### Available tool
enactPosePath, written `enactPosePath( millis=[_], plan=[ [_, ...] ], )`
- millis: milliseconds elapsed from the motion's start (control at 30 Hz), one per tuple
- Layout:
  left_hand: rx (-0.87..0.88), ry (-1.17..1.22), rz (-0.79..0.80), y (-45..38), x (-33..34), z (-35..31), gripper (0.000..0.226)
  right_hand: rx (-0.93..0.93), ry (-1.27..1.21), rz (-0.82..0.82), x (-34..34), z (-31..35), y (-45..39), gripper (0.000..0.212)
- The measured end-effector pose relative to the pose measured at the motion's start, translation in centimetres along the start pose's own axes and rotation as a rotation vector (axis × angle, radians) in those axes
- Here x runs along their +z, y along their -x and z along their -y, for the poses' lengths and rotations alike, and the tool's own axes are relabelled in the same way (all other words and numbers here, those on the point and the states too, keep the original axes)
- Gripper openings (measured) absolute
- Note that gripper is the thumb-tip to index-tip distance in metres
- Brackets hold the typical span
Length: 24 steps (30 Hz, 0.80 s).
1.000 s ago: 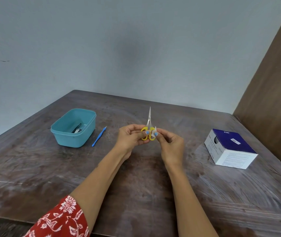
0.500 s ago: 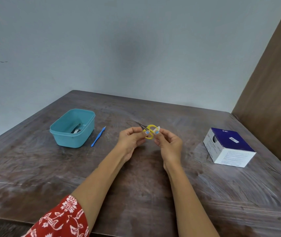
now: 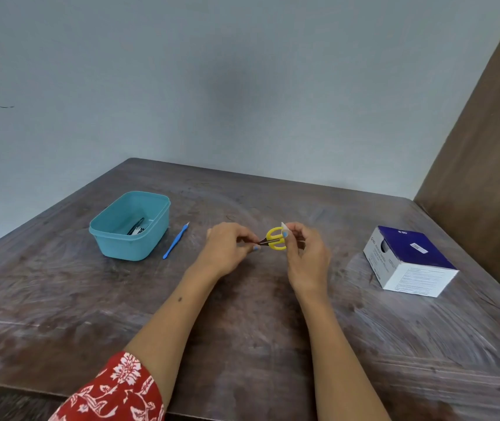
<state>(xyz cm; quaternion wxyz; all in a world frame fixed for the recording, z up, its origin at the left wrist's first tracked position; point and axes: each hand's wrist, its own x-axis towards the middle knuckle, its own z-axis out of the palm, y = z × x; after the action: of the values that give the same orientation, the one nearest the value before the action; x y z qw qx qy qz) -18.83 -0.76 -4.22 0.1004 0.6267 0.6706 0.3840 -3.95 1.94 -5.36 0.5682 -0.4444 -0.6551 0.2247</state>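
The left hand [image 3: 227, 250] pinches the blades and the right hand [image 3: 306, 256] the yellow loops of the small scissors [image 3: 274, 242], right of the teal container [image 3: 115, 253]. They look light, stiff and pointed, so the loops seem the safest hold.

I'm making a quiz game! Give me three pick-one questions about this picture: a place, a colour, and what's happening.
1. Where is the thin blue plastic stick? A) in the teal plastic tub B) on the brown wooden table beside the tub C) in a hand
2. The small metal scissors' handles are: A) yellow B) red C) green
3. The scissors are: A) on the table B) in the tub C) held by left hand and right hand
B: it lies flat beside the tub. A: both loops are yellow. C: both hands pinch them.
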Motion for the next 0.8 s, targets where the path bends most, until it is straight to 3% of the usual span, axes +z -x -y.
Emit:
enactPosePath(
  millis=[100,433,700,800],
  plan=[
    [0.031,0.048,0.057,0.2,0.1,-0.2,0.018,-0.042,0.019,-0.032,0.0,-0.2,0.0,0.014],
    [-0.037,0.221,-0.012,0.2,0.8,0.0,0.013,0.066,0.098,-0.161,-0.3,-0.6,0.0,0.017],
    [-0.073,0.394,-0.014,0.0,1.0,0.1,0.01,0.377,-0.351,0.021,0.8,-0.9,0.1,0.019],
    [-0.088,0.474,-0.014,-0.1,1.3,0.2,0.012,0.409,-0.481,0.021,1.1,-0.6,0.2,0.018]
  ],
)
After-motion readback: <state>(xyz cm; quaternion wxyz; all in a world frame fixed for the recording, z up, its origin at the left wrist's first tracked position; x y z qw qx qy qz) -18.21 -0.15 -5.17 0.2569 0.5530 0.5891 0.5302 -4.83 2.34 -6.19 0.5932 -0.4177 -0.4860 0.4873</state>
